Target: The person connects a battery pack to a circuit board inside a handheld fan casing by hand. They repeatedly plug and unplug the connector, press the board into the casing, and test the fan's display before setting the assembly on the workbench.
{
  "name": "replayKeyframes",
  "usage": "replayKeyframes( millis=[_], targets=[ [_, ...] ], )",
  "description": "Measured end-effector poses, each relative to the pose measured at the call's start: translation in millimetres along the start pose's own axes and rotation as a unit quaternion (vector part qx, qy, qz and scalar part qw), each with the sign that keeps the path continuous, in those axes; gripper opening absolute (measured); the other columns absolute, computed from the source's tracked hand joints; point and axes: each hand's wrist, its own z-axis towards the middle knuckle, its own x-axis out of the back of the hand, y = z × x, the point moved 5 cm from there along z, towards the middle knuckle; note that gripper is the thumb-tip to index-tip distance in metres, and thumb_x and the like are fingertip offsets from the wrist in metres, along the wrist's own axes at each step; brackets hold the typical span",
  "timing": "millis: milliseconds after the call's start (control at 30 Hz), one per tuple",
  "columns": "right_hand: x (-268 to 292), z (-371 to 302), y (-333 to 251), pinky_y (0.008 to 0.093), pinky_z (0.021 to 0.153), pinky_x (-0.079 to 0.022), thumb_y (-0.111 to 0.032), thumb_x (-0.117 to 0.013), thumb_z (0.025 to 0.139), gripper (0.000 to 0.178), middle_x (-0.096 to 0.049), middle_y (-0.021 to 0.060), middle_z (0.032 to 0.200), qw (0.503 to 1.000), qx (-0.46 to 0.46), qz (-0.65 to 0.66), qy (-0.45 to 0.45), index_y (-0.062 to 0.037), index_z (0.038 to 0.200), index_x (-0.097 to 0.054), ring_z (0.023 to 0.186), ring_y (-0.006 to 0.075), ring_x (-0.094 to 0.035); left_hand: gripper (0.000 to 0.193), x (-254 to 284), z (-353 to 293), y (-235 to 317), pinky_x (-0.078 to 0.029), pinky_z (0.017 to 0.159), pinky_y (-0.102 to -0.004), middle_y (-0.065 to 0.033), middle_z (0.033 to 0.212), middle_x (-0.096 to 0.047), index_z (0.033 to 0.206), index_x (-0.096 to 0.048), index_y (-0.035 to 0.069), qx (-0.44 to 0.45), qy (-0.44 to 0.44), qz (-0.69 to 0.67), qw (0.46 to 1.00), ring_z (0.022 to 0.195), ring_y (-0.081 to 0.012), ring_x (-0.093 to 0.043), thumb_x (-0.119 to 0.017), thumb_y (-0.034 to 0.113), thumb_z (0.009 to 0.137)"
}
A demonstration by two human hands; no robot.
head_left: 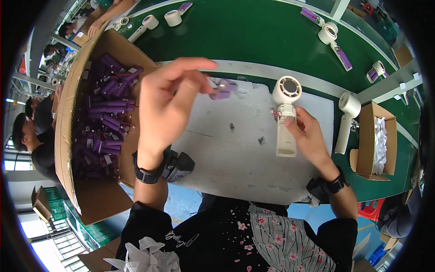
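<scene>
My right hand (308,136) grips the handle of a white handheld fan (287,93), thumb on its front and fingers along its right side. The fan stands head away from me over the grey mat, its handle shell open and hollow, with thin red wires at the neck. My left hand (165,102) is raised beside the box, thumb and fingers bent together. At its fingertips is a purple battery pack (224,89), blurred by motion and seen nearly end-on. The exact grip on it is partly hidden.
Left stands a cardboard box (67,131) of purple battery packs (111,106). A grey foam mat (217,158) lies before me. Right are another white fan (349,106) and a small box (366,136) of white paper pieces. Beyond a metal rail, a green belt (253,31) carries fan parts. Co-workers sit at left.
</scene>
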Motion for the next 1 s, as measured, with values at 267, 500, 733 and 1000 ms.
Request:
replayKeyframes(
  millis=[267,500,733,1000],
  targets=[
    [9,-7,-26,0.0282,0.064,-0.048,-0.011,-0.072,0.083,0.033,-0.063,0.0066,0.085,0.949,0.156,-0.228,0.154,-0.0003,0.111,-0.059,0.072,0.0161,-0.059,0.026,-96,15,22,-0.050,0.072,-0.0268,-0.0070,0.084,-0.068,0.104,-0.068,-0.002,0.026,-0.289,-0.132,0.948,0.077,-0.0138,-0.065,-0.050,-0.009,0.086],
    [3,-30,-9,0.0295,0.055,-0.048,-0.005,-0.075,0.076,0.021,-0.060,0.0080,0.073,0.917,0.385,-0.086,0.059,-0.0030,0.092,-0.062,0.060,0.0195,-0.059,0.038,-128,-12,28,-0.052,0.077,-0.0277,-0.0121,0.095,-0.069,0.121,-0.059,0.000,-0.038,-0.348,-0.070,0.934,0.083,-0.0167,-0.068,-0.059,-0.005,0.084],
    [22,-26,-2,0.0244,0.061,-0.042,0.000,-0.067,0.083,0.013,-0.058,0.0045,0.080,0.954,0.279,-0.072,0.088,-0.0004,0.089,-0.057,0.070,0.0106,-0.053,0.060,2,-76,28,-0.054,0.088,-0.0405,-0.0184,0.107,-0.067,0.132,-0.048,-0.005,0.111,-0.213,-0.010,0.971,0.097,-0.0279,-0.068,-0.071,0.013,0.080],
    [15,-10,13,0.0234,0.058,-0.039,-0.002,-0.069,0.082,0.018,-0.050,0.0015,0.073,0.982,0.156,-0.005,0.102,-0.0024,0.086,-0.052,0.066,0.0073,-0.045,0.050,-1,-75,29,-0.051,0.086,-0.0347,-0.0176,0.108,-0.066,0.121,-0.057,-0.006,-0.008,-0.285,-0.103,0.953,0.097,-0.0240,-0.066,-0.073,0.012,0.078]
  ],
)
